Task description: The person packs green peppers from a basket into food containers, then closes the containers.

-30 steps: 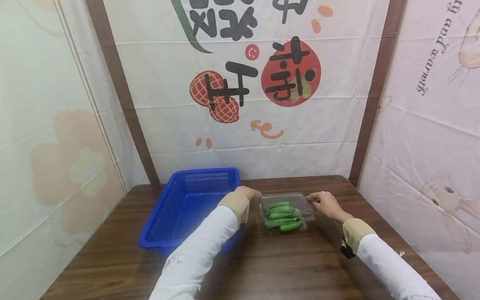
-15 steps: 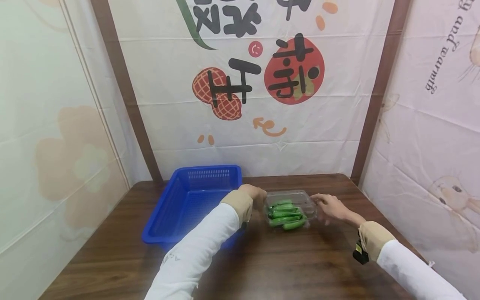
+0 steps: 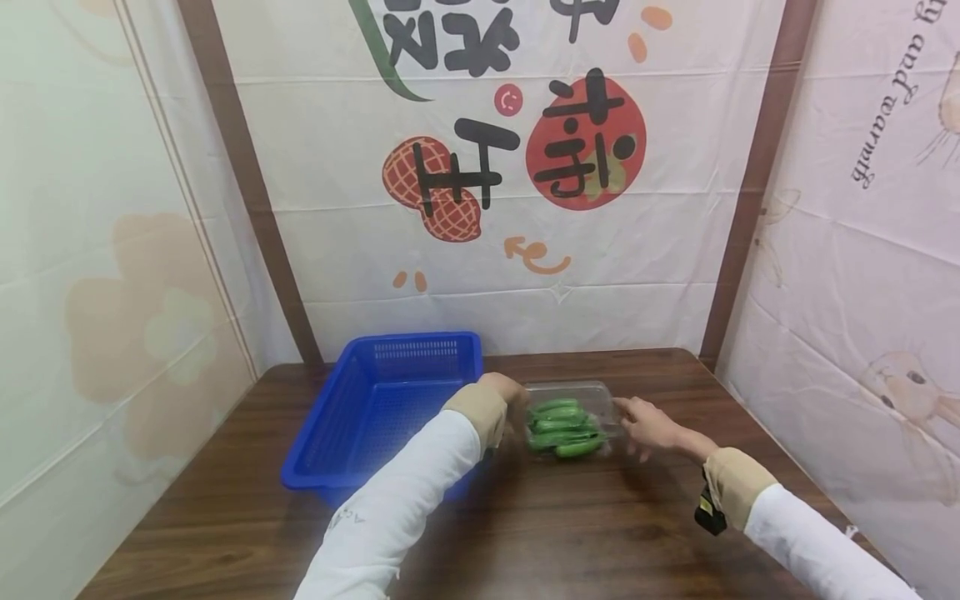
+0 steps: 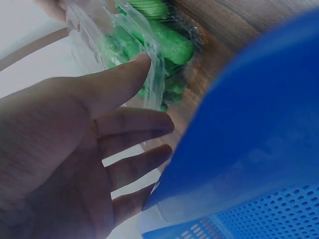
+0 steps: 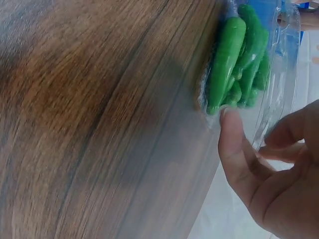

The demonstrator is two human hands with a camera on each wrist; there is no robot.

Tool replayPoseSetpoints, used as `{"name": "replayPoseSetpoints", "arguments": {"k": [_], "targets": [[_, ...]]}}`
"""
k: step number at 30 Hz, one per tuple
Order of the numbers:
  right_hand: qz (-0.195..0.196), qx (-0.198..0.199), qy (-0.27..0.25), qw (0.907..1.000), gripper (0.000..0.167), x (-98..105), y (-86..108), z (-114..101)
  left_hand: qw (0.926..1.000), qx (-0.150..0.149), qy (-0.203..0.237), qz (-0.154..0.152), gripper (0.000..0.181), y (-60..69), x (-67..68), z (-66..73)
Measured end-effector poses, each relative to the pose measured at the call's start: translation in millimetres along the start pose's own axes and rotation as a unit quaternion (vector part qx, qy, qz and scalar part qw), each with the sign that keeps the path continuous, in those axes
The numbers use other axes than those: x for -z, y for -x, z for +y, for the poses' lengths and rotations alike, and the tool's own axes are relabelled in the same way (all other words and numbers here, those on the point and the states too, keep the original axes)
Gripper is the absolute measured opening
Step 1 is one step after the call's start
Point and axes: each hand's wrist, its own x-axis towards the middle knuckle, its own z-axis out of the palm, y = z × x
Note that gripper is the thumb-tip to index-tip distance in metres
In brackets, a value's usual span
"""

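A clear plastic box (image 3: pixel 606 396) stands on the table between both hands. Inside it lie several long, smooth green vegetables (image 3: pixel 558 425), perhaps peppers or small cucumbers; the kind is unclear. At the box's left side is my left hand (image 3: pixel 504 390). Its fingers look fairly straight in the left wrist view, and the thumb (image 4: pixel 142 59) overlaps the box's edge. On the opposite side, my right hand (image 3: pixel 648 427) has its thumb (image 5: pixel 229 122) and bent fingers (image 5: pixel 286 132) spread apart at the box's end. Whether those fingertips press on the plastic is hard to tell.
Left of the box, a blue perforated basket (image 3: pixel 307 450) stands close to the left hand and forearm. The brown wooden table (image 3: pixel 600 533) reaches back to a printed white cloth wall (image 3: pixel 480 308). More cloth hangs on both sides.
The box and both hands have shifted slightly left over the last half second. The camera view has also moved a little. The basket stays in place.
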Motion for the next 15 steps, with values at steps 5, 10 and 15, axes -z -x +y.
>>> {"name": "replayPoseSetpoints", "arguments": {"k": [5, 10, 15], "targets": [[-0.054, -0.002, -0.032, 0.998, 0.053, -0.4, 2.1, -4.2, 0.9968, 0.04, 0.066, 0.022, 0.03, 6.4, -1.6, 0.6], [-0.095, -0.031, -0.06, 0.9931, 0.057, -0.8, 1.7, -10.6, 0.9987, 0.039, 0.023, 0.023, 0.023, 3.1, -2.5, -0.9], [-0.115, -0.044, -0.044, 0.9914, 0.059, -3.5, -1.8, -19.6, 0.9986, 0.042, -0.023, 0.024, 0.024, 0.8, -3.1, -1.1]]}}
